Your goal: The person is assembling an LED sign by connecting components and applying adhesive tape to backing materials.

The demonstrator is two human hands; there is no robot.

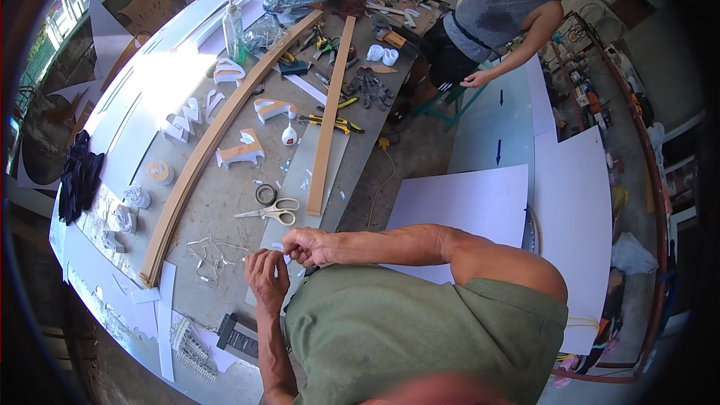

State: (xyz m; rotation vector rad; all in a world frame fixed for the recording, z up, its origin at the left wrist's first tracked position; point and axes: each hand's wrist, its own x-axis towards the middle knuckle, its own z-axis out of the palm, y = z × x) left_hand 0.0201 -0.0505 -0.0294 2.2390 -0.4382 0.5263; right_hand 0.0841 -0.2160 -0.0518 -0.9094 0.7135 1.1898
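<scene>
At the near edge of the table, my left hand [266,277] and my right hand [306,246] meet with their fingers pinched. A small whitish piece shows between them, too small to name. Thin white wires with small modules [206,261] lie loosely tangled just left of my left hand. Beyond my hands rest scissors [277,212] with pale handles and a roll of black tape [265,194]. The end of a long brown strip [328,135] lies to the right of the scissors. Close to my left forearm sits a dark grey box-shaped device [238,339].
A stack of long brown strips [202,154] runs along the table. White cut-out letters [181,121], a glue bottle [289,133], yellow-black cutters [334,123] and a spray bottle [233,30] stand or lie farther off. Another person [491,19] is at the far right, beside white sheets [461,202].
</scene>
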